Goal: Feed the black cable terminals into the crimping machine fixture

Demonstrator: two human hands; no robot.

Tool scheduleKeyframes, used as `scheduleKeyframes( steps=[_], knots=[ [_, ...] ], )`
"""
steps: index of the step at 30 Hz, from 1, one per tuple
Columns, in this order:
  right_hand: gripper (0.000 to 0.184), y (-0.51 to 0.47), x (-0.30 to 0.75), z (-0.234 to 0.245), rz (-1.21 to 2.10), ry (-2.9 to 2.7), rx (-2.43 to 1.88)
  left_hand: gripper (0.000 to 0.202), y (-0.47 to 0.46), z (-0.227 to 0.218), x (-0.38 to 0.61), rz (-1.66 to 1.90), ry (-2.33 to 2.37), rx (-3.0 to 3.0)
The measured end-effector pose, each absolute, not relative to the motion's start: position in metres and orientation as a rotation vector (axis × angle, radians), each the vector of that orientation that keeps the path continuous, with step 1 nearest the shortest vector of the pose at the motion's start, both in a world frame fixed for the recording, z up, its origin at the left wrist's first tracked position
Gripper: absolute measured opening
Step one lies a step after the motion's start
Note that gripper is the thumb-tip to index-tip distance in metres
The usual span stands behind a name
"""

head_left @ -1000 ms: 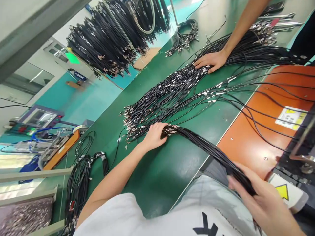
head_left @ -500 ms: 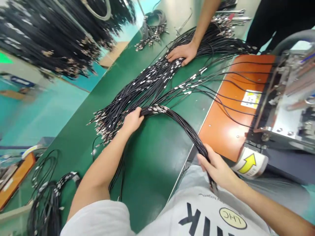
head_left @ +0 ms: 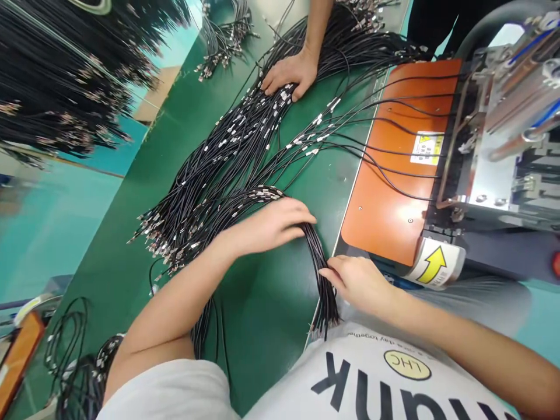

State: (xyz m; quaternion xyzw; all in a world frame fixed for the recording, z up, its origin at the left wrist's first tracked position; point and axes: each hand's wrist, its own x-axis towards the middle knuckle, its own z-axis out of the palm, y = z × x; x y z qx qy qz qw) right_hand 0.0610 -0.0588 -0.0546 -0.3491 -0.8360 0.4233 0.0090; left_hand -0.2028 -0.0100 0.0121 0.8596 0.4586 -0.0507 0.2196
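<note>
A bundle of thin black cables [head_left: 315,251] with white labels arches over the green table and hangs toward its near edge, its ends fanned out. My left hand [head_left: 284,224] lies over the upper part, fingers fairly straight and thumb below, with the bundle passing between them. Lower down, my right hand [head_left: 356,280] has thumb and fingertips on the side of the same bundle. Beyond my left hand the labelled stretch runs back beside a larger pile of black cables [head_left: 219,151]. Another person's hand [head_left: 293,73] rests flat on that pile.
At right a machine [head_left: 503,151] with an orange plate [head_left: 385,198] has several cables running into it. A white roll with a yellow arrow [head_left: 435,265] sits below the plate. More cables hang at upper left [head_left: 65,76]; coiled ones [head_left: 81,379] lie at lower left.
My left hand has slid along the bundle toward my right hand. My right hand has shifted up and left along it, and the lower cable ends now fan out. The view has shifted.
</note>
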Motion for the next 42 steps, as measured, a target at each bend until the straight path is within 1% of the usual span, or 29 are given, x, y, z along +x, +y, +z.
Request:
scheduleKeyframes(
  steps=[1, 3, 5, 7, 9, 12, 13, 15, 17, 19, 21, 23, 25, 27, 29, 32, 34, 37, 40, 42],
  knots=[
    [0.044, -0.058, 0.063, -0.056, 1.301, -2.605, -1.116, 0.032, -0.011, 0.009, -0.187, -0.13, 1.157, 2.397],
    [0.042, -0.056, 0.068, -0.056, 1.327, -2.545, -1.126, 0.028, -0.011, 0.001, -0.171, -0.158, 1.088, 2.444],
    [0.038, -0.054, 0.074, -0.05, 1.497, -2.447, -0.999, 0.026, -0.012, -0.004, -0.171, -0.173, 1.104, 2.485],
    [0.036, -0.053, 0.08, -0.045, 1.755, -2.304, -0.806, 0.025, -0.016, -0.003, -0.178, -0.145, 1.122, 2.489],
    [0.037, -0.053, 0.085, -0.045, 1.883, -2.159, -0.819, 0.027, -0.023, 0.003, -0.185, -0.099, 1.164, 2.465],
    [0.033, -0.059, 0.089, -0.06, 1.763, -2.103, -1.147, 0.03, -0.036, 0.014, -0.188, -0.067, 1.232, 2.41],
    [0.033, -0.062, 0.089, -0.067, 1.721, -2.14, -1.185, 0.032, -0.04, 0.016, -0.186, -0.053, 1.246, 2.393],
    [0.031, -0.071, 0.087, -0.081, 1.732, -2.233, -1.117, 0.036, -0.047, 0.017, -0.179, -0.02, 1.254, 2.372],
    [0.023, -0.078, 0.084, -0.09, 1.794, -2.264, -1.044, 0.037, -0.052, 0.014, -0.17, -0.013, 1.21, 2.372],
    [0.023, -0.082, 0.084, -0.093, 1.846, -2.218, -1.067, 0.033, -0.055, 0.01, -0.163, -0.022, 1.157, 2.38],
    [0.027, -0.079, 0.086, -0.09, 1.876, -2.114, -1.12, 0.024, -0.057, 0.007, -0.158, -0.016, 1.131, 2.373],
    [0.031, -0.072, 0.09, -0.083, 1.905, -1.972, -1.142, 0.024, -0.056, 0.007, -0.158, 0.01, 1.142, 2.342],
    [0.031, -0.065, 0.095, -0.075, 1.886, -1.882, -1.145, 0.024, -0.053, 0.008, -0.161, 0.017, 1.137, 2.305],
    [0.029, -0.062, 0.097, -0.066, 1.826, -1.938, -1.141, 0.021, -0.049, 0.01, -0.164, -0.011, 1.107, 2.294],
    [0.03, -0.066, 0.097, -0.059, 1.763, -2.126, -1.139, 0.021, -0.044, 0.01, -0.166, -0.044, 1.068, 2.322],
    [0.033, -0.077, 0.094, -0.053, 1.659, -2.414, -1.095, 0.025, -0.038, 0.007, -0.166, -0.068, 0.998, 2.378],
    [0.034, -0.082, 0.09, -0.051, 1.581, -2.509, -1.042, 0.029, -0.033, 0.004, -0.165, -0.072, 0.962, 2.382],
    [0.032, -0.082, 0.091, -0.049, 1.564, -2.53, -0.976, 0.03, -0.024, 0.006, -0.16, -0.044, 0.993, 2.348],
    [0.027, -0.077, 0.1, -0.05, 1.589, -2.399, -1.019, 0.029, -0.017, 0.015, -0.154, 0.032, 1.046, 2.321],
    [0.032, -0.076, 0.108, -0.052, 1.587, -2.313, -1.049, 0.027, -0.014, 0.025, -0.152, 0.055, 1.037, 2.287]
  ],
)
